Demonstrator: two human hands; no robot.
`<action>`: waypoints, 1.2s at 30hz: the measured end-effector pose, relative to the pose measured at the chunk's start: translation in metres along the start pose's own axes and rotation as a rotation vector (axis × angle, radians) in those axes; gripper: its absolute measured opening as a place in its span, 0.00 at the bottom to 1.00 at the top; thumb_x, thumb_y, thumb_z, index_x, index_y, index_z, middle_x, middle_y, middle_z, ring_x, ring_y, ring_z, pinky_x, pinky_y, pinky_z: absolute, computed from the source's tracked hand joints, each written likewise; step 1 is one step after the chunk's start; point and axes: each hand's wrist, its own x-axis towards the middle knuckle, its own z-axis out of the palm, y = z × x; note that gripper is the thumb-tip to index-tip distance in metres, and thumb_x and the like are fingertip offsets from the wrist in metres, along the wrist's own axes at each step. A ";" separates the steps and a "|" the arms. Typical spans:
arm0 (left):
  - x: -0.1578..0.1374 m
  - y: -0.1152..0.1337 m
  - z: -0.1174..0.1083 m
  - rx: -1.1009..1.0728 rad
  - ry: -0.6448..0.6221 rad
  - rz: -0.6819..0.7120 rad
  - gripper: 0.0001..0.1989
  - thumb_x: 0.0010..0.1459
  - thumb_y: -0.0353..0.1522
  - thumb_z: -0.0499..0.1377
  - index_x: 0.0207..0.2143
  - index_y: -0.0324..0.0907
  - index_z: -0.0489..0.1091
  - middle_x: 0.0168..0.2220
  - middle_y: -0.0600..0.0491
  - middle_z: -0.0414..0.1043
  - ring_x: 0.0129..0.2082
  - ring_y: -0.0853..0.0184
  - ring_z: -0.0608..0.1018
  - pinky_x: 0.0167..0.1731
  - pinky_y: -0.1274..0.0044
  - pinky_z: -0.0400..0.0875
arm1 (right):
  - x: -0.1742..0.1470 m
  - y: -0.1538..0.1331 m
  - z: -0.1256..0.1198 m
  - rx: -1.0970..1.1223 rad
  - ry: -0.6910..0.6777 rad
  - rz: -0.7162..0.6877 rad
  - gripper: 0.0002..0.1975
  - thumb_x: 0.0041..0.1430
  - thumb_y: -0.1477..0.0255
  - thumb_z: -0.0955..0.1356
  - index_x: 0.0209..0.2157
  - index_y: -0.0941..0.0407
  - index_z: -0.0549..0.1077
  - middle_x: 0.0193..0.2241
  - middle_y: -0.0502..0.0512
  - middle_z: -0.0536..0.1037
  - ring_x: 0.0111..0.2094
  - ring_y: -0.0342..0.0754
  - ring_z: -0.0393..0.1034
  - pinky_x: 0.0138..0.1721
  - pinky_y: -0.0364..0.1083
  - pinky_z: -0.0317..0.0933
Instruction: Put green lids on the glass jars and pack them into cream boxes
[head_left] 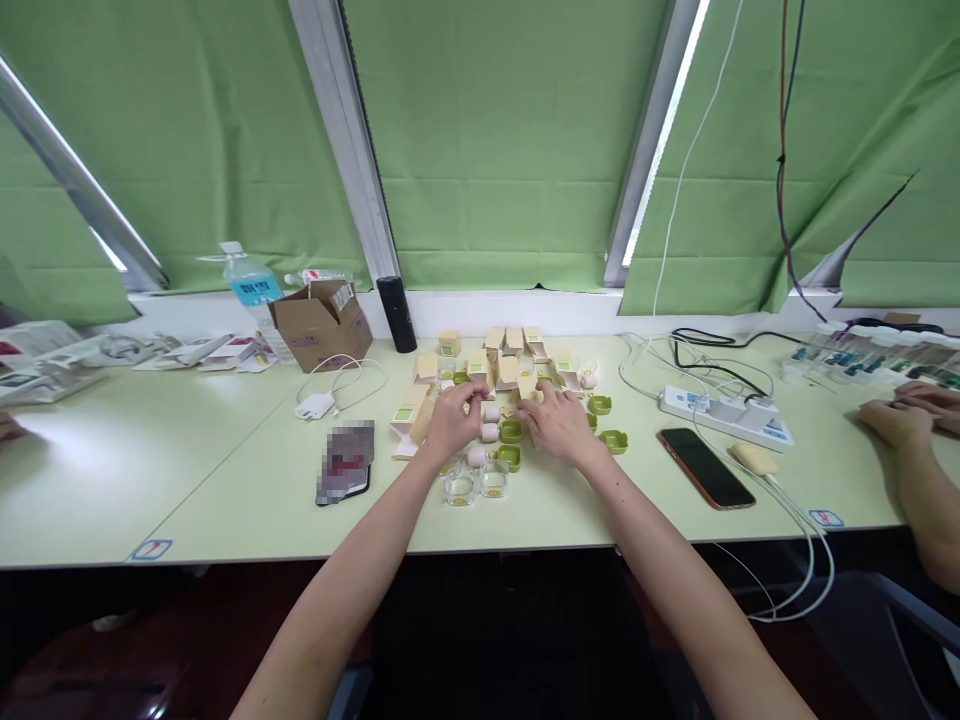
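My left hand (453, 420) is closed, its thumb and fingertips pinched together over the group of small parts. Anything between those fingertips is too small to make out. My right hand (559, 425) has its thumb and index finger around a small cream paper box (527, 387). Between and below the hands lie pale pink cylinders (490, 432), green square-shaped cases (509, 458) and clear plastic cases (493, 481). More green cases (613, 441) lie right of my right hand. Beside my left wrist stands a larger cream box (409, 412); several open cream boxes (513, 341) stand behind.
To the left are a covered phone (346, 462), a white charger (315, 404), a cardboard carton (321, 325) and a black cylinder (396, 315). A phone (706, 468), a power strip (726, 416) and cables lie right. Another person's hands (911, 415) rest at far right.
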 end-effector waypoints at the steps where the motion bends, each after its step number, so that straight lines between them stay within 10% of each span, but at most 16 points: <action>1: -0.001 0.000 0.000 -0.002 0.006 0.003 0.12 0.62 0.24 0.53 0.38 0.44 0.75 0.36 0.52 0.82 0.37 0.64 0.82 0.43 0.71 0.76 | 0.001 0.002 0.000 0.015 0.012 0.012 0.22 0.77 0.62 0.55 0.55 0.49 0.77 0.61 0.66 0.68 0.49 0.56 0.73 0.54 0.54 0.58; 21: -0.002 0.000 -0.006 -0.025 0.061 -0.031 0.11 0.62 0.26 0.53 0.37 0.44 0.75 0.33 0.52 0.81 0.39 0.61 0.83 0.47 0.67 0.75 | 0.005 0.010 -0.008 0.152 -0.092 0.036 0.21 0.77 0.64 0.55 0.56 0.49 0.75 0.59 0.65 0.71 0.60 0.57 0.67 0.59 0.59 0.59; 30: -0.001 0.001 -0.006 -0.207 0.066 -0.125 0.08 0.66 0.31 0.54 0.39 0.43 0.74 0.36 0.51 0.80 0.30 0.66 0.80 0.40 0.70 0.77 | 0.009 0.029 -0.020 0.436 0.328 0.156 0.23 0.76 0.62 0.54 0.57 0.51 0.75 0.60 0.63 0.65 0.44 0.54 0.73 0.51 0.56 0.66; 36: 0.002 0.010 0.000 -0.620 -0.078 -0.198 0.23 0.70 0.48 0.55 0.57 0.43 0.61 0.51 0.42 0.77 0.42 0.64 0.83 0.44 0.70 0.79 | 0.016 -0.022 -0.007 0.275 0.457 -0.091 0.21 0.73 0.67 0.59 0.60 0.54 0.73 0.65 0.68 0.61 0.57 0.62 0.65 0.55 0.59 0.62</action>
